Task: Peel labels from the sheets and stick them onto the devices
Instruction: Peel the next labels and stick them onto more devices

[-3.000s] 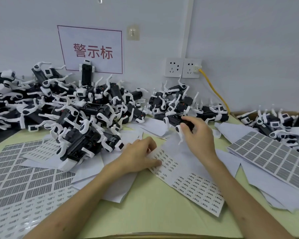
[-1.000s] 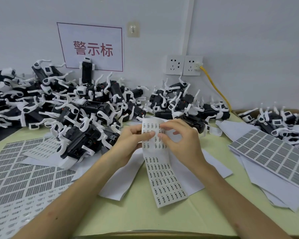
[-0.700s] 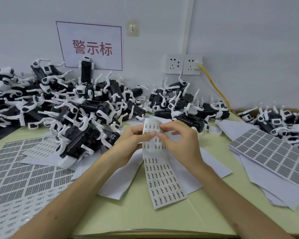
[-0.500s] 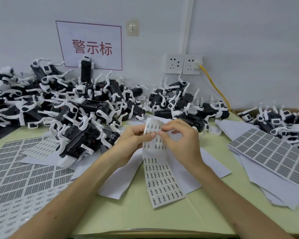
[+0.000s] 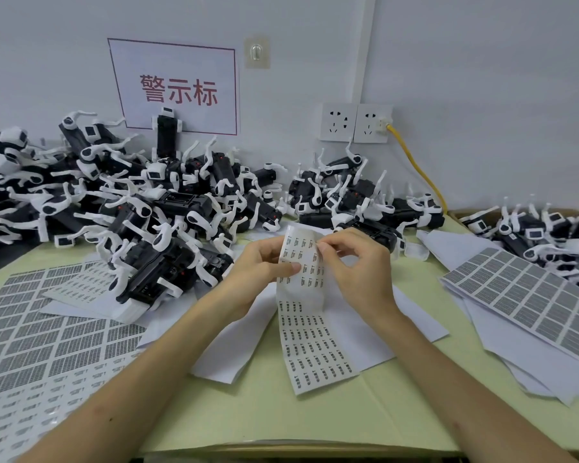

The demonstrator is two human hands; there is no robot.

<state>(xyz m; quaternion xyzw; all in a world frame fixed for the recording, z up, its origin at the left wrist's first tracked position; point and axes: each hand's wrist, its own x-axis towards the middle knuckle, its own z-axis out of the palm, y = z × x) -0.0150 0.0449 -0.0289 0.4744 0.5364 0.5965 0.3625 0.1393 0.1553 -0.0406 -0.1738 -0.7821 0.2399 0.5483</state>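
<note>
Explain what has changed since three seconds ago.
The right hand let go of the black-and-white device and, with the left hand, raised the far end of the narrow white label sheet off the table; both pinch it. The device piles and grey label sheets stayed.

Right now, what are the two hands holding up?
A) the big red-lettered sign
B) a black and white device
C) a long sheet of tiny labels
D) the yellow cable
C: the left hand and the right hand both pinch the raised upper end of the narrow label sheet.
</note>
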